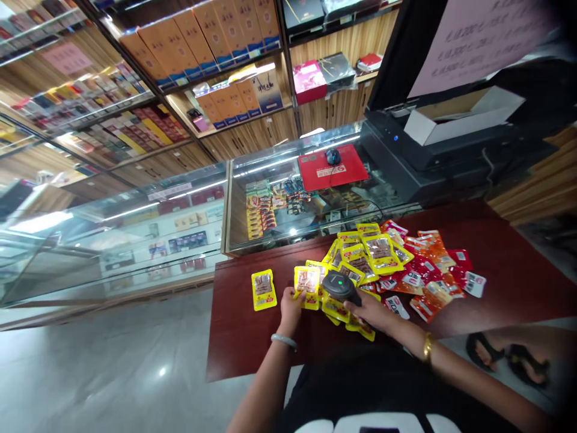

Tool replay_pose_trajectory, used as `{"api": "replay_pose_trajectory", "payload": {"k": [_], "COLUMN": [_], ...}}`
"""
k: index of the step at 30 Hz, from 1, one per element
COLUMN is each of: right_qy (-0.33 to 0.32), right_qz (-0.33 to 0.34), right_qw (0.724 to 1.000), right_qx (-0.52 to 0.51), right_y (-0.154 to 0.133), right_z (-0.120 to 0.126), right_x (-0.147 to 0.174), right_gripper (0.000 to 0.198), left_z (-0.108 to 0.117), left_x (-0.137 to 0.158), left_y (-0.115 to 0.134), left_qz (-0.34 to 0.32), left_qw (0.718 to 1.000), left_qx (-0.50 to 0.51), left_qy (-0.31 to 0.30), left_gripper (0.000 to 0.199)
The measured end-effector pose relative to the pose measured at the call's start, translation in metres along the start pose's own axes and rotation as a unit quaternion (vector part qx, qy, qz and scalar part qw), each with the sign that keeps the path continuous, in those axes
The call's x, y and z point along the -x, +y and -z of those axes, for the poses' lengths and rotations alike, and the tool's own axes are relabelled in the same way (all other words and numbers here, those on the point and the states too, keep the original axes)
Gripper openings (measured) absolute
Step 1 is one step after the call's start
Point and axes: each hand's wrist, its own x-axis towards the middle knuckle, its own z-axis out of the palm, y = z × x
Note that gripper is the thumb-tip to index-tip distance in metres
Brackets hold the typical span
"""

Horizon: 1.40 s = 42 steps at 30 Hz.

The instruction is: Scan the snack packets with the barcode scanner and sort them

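Observation:
My right hand (pixel 367 310) is wrapped round the handle of a dark barcode scanner (pixel 338 285), which has a green light on top. The scanner's head points left, toward a yellow snack packet (pixel 307 287) whose lower left edge my left hand (pixel 291 305) pinches. A bright patch of light lies on that packet. One more yellow packet (pixel 263 290) lies apart on the left. Under and behind the scanner spreads a heap of yellow packets (pixel 379 252). Red and orange packets (pixel 435 267) are piled against its right side.
The dark red table (pixel 243 346) stands against a glass display case (pixel 270 231) with small packs inside. A red mouse pad (pixel 333 168) and a mouse (pixel 332 157) lie on the glass. At the right back stands a black machine (pixel 406 159) bearing an open white box (pixel 464 120).

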Motion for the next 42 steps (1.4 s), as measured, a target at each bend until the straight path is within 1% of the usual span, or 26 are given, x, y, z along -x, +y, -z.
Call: {"api": "replay_pose_trajectory", "payload": {"k": [3, 5, 6, 7, 8, 9, 10, 11, 13, 14, 15, 17, 19, 21, 23, 24, 26, 28, 30, 33, 35, 37, 39, 42], "right_qy": [-0.007, -0.005, -0.002, -0.003, 0.000, -0.001, 0.000, 0.001, 0.004, 0.006, 0.007, 0.011, 0.014, 0.014, 0.017, 0.017, 0.014, 0.008, 0.004, 0.004, 0.003, 0.001, 0.002, -0.003], "right_qz": [0.001, 0.004, 0.006, 0.006, 0.006, 0.002, 0.001, 0.001, 0.005, 0.006, 0.007, 0.010, 0.013, 0.009, -0.001, -0.006, -0.013, -0.018, -0.017, -0.015, -0.015, -0.013, -0.008, 0.001], "right_qw": [1.000, 1.000, 1.000, 1.000, 1.000, 1.000, 1.000, 1.000, 1.000, 1.000, 1.000, 1.000, 1.000, 1.000, 1.000, 1.000, 1.000, 1.000, 1.000, 1.000, 1.000, 1.000, 1.000, 1.000], "right_qx": [0.009, 0.020, 0.023, 0.022, 0.018, 0.011, 0.003, -0.004, -0.011, -0.010, -0.008, -0.004, -0.003, -0.004, -0.007, -0.008, -0.010, -0.008, 0.000, 0.010, 0.009, 0.005, 0.002, -0.001], "right_y": [0.002, 0.003, 0.004, 0.004, 0.005, 0.005, 0.005, 0.004, 0.002, 0.001, 0.000, 0.000, 0.005, 0.012, 0.020, 0.022, 0.024, 0.022, 0.019, 0.018, 0.018, 0.018, 0.017, 0.015], "right_z": [-0.001, 0.000, 0.001, 0.002, 0.002, 0.003, 0.004, 0.005, 0.006, 0.007, 0.007, 0.010, 0.012, 0.013, 0.014, 0.013, 0.011, 0.009, 0.007, 0.005, 0.005, 0.006, 0.008, 0.008], "right_x": [-0.001, 0.000, 0.001, 0.001, 0.002, 0.003, 0.003, 0.004, 0.006, 0.007, 0.008, 0.010, 0.011, 0.011, 0.010, 0.009, 0.008, 0.008, 0.007, 0.007, 0.007, 0.006, 0.005, 0.004], "right_gripper": [0.059, 0.058, 0.059, 0.060, 0.061, 0.061, 0.061, 0.060, 0.059, 0.059, 0.060, 0.061, 0.061, 0.059, 0.059, 0.059, 0.059, 0.059, 0.060, 0.061, 0.062, 0.062, 0.061, 0.063], "left_z": [0.035, 0.061, 0.071, 0.078, 0.081, 0.079, 0.072, 0.060, 0.029, 0.012, -0.004, -0.029, -0.041, -0.043, -0.039, -0.036, -0.033, -0.032, -0.035, -0.039, -0.038, -0.034, -0.029, -0.021], "left_x": [-0.008, -0.014, -0.017, -0.019, -0.020, -0.020, -0.019, -0.017, -0.010, -0.006, -0.003, 0.002, 0.005, 0.005, 0.003, 0.002, 0.002, 0.001, 0.000, -0.004, -0.009, -0.012, -0.012, -0.008], "left_y": [-0.012, -0.018, -0.020, -0.019, -0.017, -0.013, -0.008, -0.001, 0.014, 0.022, 0.028, 0.039, 0.044, 0.046, 0.045, 0.044, 0.043, 0.045, 0.049, 0.054, 0.051, 0.043, 0.031, 0.016], "left_qz": [0.028, 0.055, 0.071, 0.075, 0.056, 0.031, -0.002, -0.039, -0.103, -0.123, -0.134, -0.128, -0.115, -0.101, -0.079, -0.071, -0.064, -0.067, -0.069, -0.061, -0.035, -0.010, 0.001, -0.001], "left_qw": [0.999, 0.996, 0.989, 0.976, 0.957, 0.941, 0.931, 0.928, 0.935, 0.937, 0.938, 0.935, 0.930, 0.930, 0.938, 0.942, 0.946, 0.943, 0.937, 0.934, 0.948, 0.971, 0.987, 0.996], "left_qx": [0.011, -0.037, -0.089, -0.151, -0.208, -0.251, -0.282, -0.298, -0.305, -0.306, -0.310, -0.328, -0.348, -0.353, -0.339, -0.328, -0.314, -0.320, -0.341, -0.353, -0.316, -0.239, -0.156, -0.083], "left_qy": [0.042, 0.060, 0.092, 0.140, 0.195, 0.223, 0.232, 0.218, 0.146, 0.111, 0.083, 0.051, 0.028, 0.005, 0.006, 0.017, 0.050, 0.061, 0.041, 0.008, -0.010, -0.026, -0.028, -0.015], "left_gripper": [0.031, 0.030, 0.031, 0.038, 0.046, 0.053, 0.056, 0.057, 0.053, 0.053, 0.056, 0.059, 0.054, 0.044, 0.040, 0.043, 0.055, 0.065, 0.063, 0.050, 0.041, 0.034, 0.030, 0.028]}}
